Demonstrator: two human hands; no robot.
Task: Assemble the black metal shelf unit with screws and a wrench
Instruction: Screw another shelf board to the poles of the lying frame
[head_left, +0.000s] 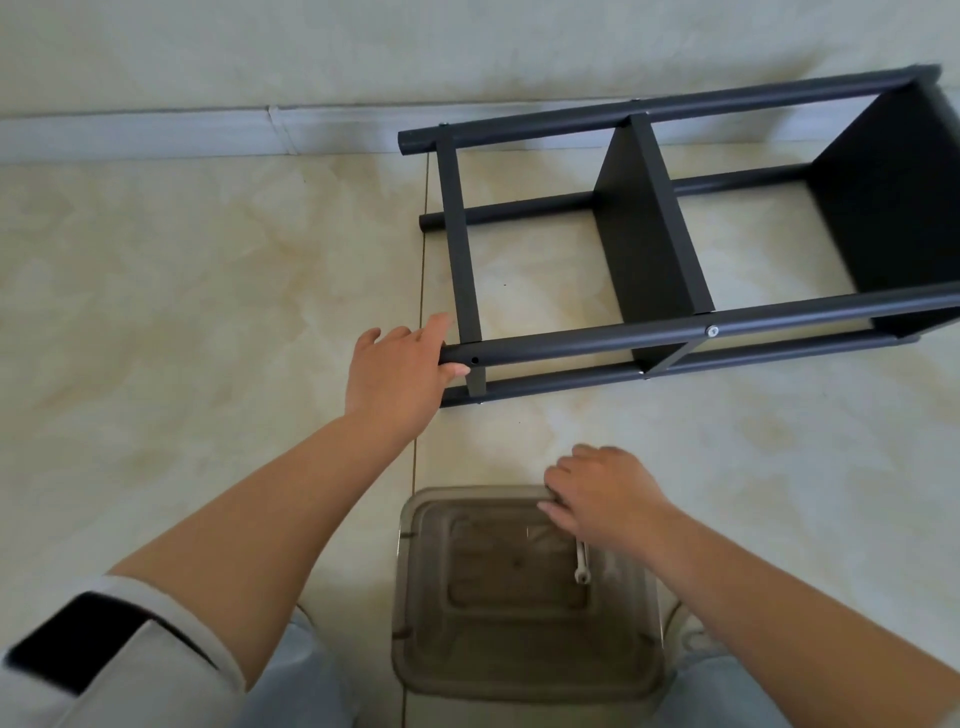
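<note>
Black metal shelf unit (649, 249) on its side on tiled floor (182, 312), far edge near baseboard (156, 132); open floor to left. Clear plastic container (524, 592) near the body, wrench (582, 564) inside at its right. Left hand (397, 371) gripping end of front upper tube. Right hand (597, 493) at container's far rim, fingers curled, grasp unclear.

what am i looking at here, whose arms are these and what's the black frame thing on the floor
There is one picture, taken by a camera worn on a person's head, looking down at their own arms. The black shelf frame lies on its side on the tiled floor. The left hand grips the end of one of its tubes. The right hand reaches into a clear plastic box, its fingers at the top of a small wrench; whether it grips it is unclear.
</note>
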